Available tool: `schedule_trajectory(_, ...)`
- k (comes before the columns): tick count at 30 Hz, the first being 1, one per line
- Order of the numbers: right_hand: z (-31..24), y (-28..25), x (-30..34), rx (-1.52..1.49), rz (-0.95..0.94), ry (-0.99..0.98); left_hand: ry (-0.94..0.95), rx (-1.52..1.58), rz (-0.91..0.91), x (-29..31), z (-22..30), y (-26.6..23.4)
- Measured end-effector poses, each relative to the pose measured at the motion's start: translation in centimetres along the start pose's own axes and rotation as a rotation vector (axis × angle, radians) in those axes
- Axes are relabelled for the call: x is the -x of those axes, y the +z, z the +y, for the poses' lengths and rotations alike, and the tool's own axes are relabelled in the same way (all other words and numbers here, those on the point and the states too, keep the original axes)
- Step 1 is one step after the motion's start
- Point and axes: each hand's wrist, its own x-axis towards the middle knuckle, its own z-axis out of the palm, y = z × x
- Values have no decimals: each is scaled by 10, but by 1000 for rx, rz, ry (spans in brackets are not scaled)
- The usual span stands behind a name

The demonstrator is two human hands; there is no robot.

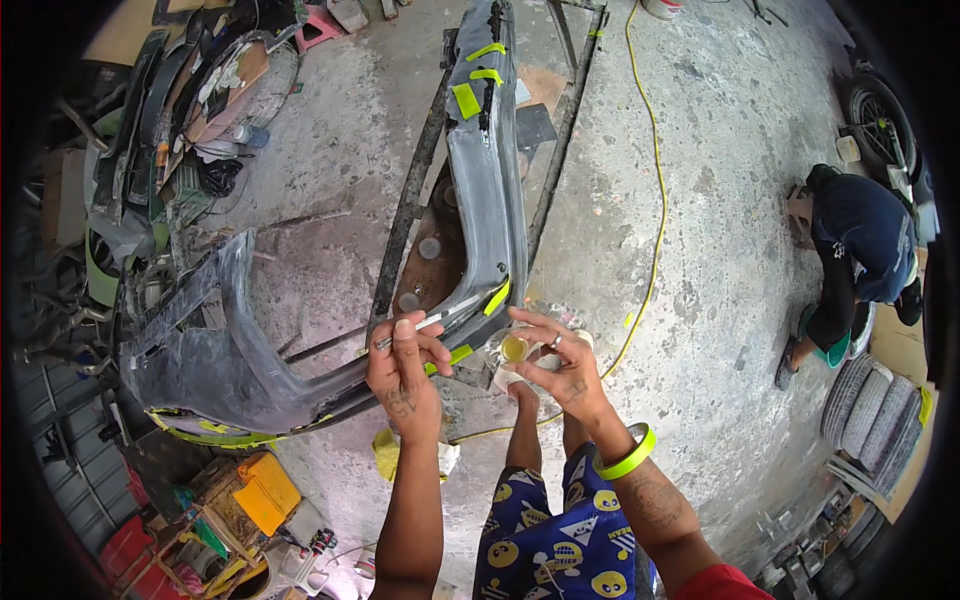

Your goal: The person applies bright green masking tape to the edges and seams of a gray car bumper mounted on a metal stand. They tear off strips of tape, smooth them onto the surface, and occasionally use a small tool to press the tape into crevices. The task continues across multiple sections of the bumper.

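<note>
My left hand pinches a thin, silvery stick-like tool between thumb and fingers. Its tip points up and right, over the bend of a grey, sanded car bumper. In my right hand, a small cup with yellowish contents is gripped between thumb and fingers. It is just beside the bumper's right edge, apart from the tool. A roll of yellow-green tape hangs round my right wrist. Strips of similar tape stick to the bumper, one close to my hands.
Dark stand rails run beneath the bumper. A yellow hose crosses the concrete floor to the right. Another person bends down at the far right, near stacked tires. Scrap parts crowd the left; a yellow container stands lower left.
</note>
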Motion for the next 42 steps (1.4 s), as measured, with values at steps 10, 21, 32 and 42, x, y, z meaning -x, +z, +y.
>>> schedule_trajectory(10, 0, 10, -5, 15, -100, -71, 86, -104, -43, 1, 2, -1)
schedule_trajectory(21, -4, 14, -9, 47, -79, -73, 96, -123, -69, 1, 4, -1)
schedule_trajectory(32, 1, 15, -10, 31, -85, -66, 110, -138, -119, -1, 7, -3)
schedule_trajectory(42, 6, 18, -11, 22, -80, -72, 159, -156, -87, 2, 16, -5)
